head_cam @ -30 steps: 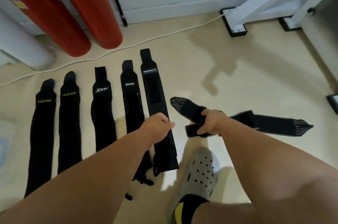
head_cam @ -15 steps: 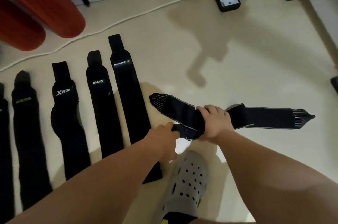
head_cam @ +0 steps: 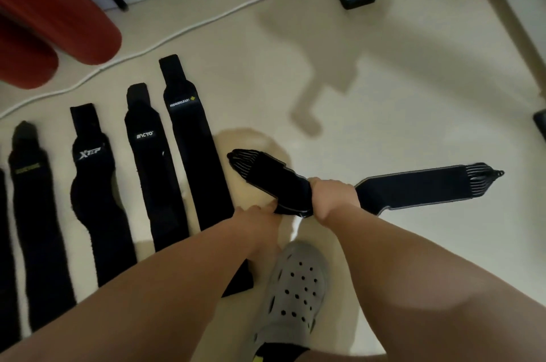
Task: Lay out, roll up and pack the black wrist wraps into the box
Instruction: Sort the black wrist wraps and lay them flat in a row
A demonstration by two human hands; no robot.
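Grey clog [head_cam: 295,287] nearest. Just beyond it, the left hand [head_cam: 260,213] has slid in and now pinches the striped wrap's [head_cam: 277,181] near end; the right hand [head_cam: 331,199] stays clamped on its middle. Further left, the row of wraps [head_cam: 189,154] lies flat, shifted rightward in view.
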